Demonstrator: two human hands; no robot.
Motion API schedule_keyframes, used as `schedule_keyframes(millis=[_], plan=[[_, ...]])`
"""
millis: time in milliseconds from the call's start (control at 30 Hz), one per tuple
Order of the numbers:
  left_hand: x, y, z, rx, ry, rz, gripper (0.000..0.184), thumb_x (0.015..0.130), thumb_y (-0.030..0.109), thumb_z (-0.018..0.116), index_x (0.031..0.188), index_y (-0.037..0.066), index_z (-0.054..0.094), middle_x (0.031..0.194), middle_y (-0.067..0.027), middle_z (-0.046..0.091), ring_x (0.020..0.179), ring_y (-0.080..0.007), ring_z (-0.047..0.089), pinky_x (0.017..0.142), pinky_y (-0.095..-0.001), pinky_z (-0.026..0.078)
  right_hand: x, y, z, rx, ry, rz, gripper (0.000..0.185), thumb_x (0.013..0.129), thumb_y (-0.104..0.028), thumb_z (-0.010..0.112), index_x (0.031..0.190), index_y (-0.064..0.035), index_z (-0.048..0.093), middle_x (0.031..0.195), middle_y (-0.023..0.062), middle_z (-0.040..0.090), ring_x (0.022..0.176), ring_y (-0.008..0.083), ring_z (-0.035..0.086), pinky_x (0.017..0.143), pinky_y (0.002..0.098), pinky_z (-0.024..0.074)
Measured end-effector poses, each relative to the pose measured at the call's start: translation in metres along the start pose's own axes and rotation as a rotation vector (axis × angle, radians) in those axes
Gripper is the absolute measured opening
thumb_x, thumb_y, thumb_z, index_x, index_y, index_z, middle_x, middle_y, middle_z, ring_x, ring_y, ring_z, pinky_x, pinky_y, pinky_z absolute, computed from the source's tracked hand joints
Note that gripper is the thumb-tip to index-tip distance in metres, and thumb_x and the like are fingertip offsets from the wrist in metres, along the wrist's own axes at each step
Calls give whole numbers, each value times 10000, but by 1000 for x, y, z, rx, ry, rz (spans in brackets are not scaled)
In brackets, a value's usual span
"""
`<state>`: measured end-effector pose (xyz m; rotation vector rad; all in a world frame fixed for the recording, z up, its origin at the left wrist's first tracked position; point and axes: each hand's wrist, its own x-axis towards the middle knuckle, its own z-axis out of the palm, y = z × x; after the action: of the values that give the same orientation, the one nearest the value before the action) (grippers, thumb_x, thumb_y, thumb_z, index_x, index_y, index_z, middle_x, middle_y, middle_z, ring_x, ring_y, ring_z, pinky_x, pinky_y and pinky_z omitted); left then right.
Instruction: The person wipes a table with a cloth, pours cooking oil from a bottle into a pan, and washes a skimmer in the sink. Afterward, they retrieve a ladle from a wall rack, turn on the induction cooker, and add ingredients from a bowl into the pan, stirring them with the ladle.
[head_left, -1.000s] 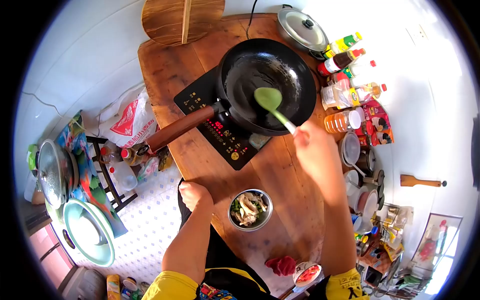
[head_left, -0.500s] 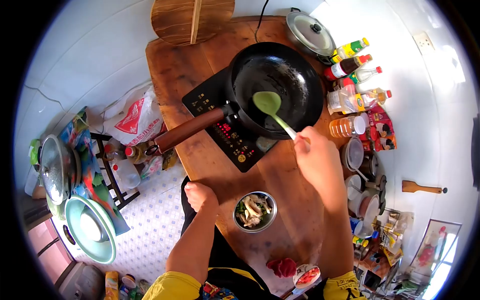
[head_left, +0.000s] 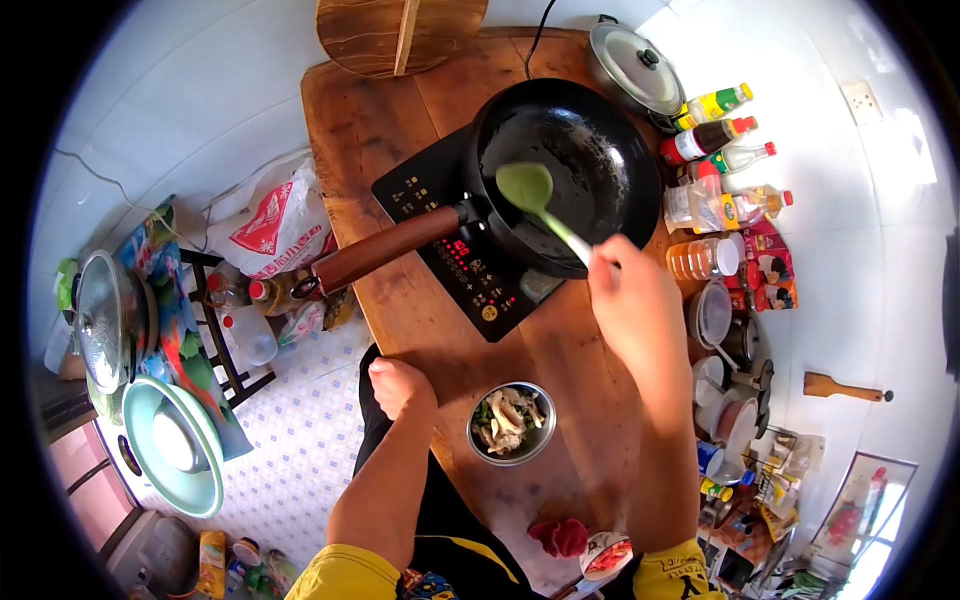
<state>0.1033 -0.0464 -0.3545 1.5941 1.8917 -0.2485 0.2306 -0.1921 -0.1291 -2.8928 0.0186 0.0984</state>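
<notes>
My right hand [head_left: 628,290] is closed around the pale handle of a green spatula [head_left: 526,186]. The spatula's broad head is over the inside of a black wok [head_left: 590,150], and whether it touches the metal cannot be told. The wok sits on a black induction cooker [head_left: 480,290] with lit red digits, its brown wooden handle [head_left: 385,250] pointing to the lower left. My left hand [head_left: 400,388] is a fist at the table's left edge, with nothing visible in it. Near it stands a metal bowl [head_left: 545,440] of pale sliced food and green pieces.
Bottles [head_left: 708,140] and a lidded pot [head_left: 640,70] line the back and right of the wooden table [head_left: 400,330]. A round wooden lid [head_left: 365,35] leans at the back. By my right forearm are a small bowl [head_left: 606,555] of red pieces and a dark red item [head_left: 560,538].
The spatula's head has shifted slightly up and left within the wok, with my right hand still on its handle. The whole view has turned a little. My left fist stays in place.
</notes>
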Motion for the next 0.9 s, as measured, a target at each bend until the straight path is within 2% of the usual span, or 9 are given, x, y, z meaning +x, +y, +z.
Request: schedule_keyframes(millis=[167, 233, 333, 433, 567, 633, 733, 833, 900], plan=[[-2, -1, -1, -3, 1, 18, 489, 934, 391, 253, 1023, 92, 630, 980, -199, 669, 904, -437, 619, 805, -527, 479, 17, 25, -1, -58, 70, 60, 146, 876, -244, 566, 890, -104, 602, 805, 178, 658, 766, 407, 628, 691, 499, 501], [-4, 2, -3, 22, -6, 6, 490, 935, 390, 251, 1025, 94, 632, 980, -196, 670, 906, -436, 619, 803, -528, 479, -10, 16, -14, -124, -43, 148, 130, 876, -224, 559, 908, -106, 602, 798, 177, 655, 764, 407, 625, 682, 503, 496], [-1, 1, -1, 14, -2, -20, 491, 936, 390, 250, 1025, 96, 633, 980, -196, 671, 907, -434, 620, 803, -528, 479, -27, -1, -9, -10, -37, 33, 93, 863, -199, 576, 869, -107, 573, 751, 160, 646, 751, 395, 626, 654, 498, 492], [0, 0, 0, 30, -8, -16, 490, 935, 389, 251, 1025, 99, 636, 977, -194, 671, 906, -432, 621, 798, -527, 481, 11, -6, 10, 6, 38, -31, 106, 858, -208, 584, 860, -102, 577, 753, 160, 650, 742, 397, 623, 638, 501, 490], [0, 0, 0, 6, -14, -14, 485, 935, 391, 254, 1024, 103, 635, 972, -194, 672, 899, -434, 621, 790, -528, 483, 34, 16, -7, -87, 33, 69, 151, 873, -236, 551, 886, -91, 594, 781, 181, 656, 785, 399, 632, 672, 498, 500], [-2, 1, -3, 3, -17, -15, 480, 934, 392, 257, 1022, 106, 633, 978, -192, 670, 900, -434, 619, 789, -525, 484, 13, 25, -10, -152, 7, 66, 123, 867, -222, 557, 894, -110, 601, 789, 177, 660, 782, 400, 635, 692, 500, 502], [-1, 0, -2, -5, -27, -2, 476, 933, 394, 260, 1019, 107, 630, 977, -193, 669, 902, -436, 616, 789, -524, 483, -25, 3, -17, -42, -113, 49, 101, 849, -224, 591, 889, -132, 585, 779, 165, 654, 797, 394, 632, 699, 500, 497], [-1, 1, -2, 2, -11, -17, 473, 932, 393, 262, 1015, 108, 630, 967, -189, 671, 900, -433, 619, 785, -523, 485, 7, 3, 4, -16, -22, -23, 102, 867, -215, 563, 902, -123, 589, 788, 180, 651, 816, 408, 627, 706, 505, 498], [-1, 0, -3, -9, -12, -17, 471, 929, 393, 265, 1019, 111, 630, 962, -187, 673, 898, -432, 620, 784, -522, 485, 33, 9, 3, -54, -14, 54, 153, 875, -235, 547, 873, -89, 591, 820, 205, 647, 828, 427, 616, 702, 513, 491]])
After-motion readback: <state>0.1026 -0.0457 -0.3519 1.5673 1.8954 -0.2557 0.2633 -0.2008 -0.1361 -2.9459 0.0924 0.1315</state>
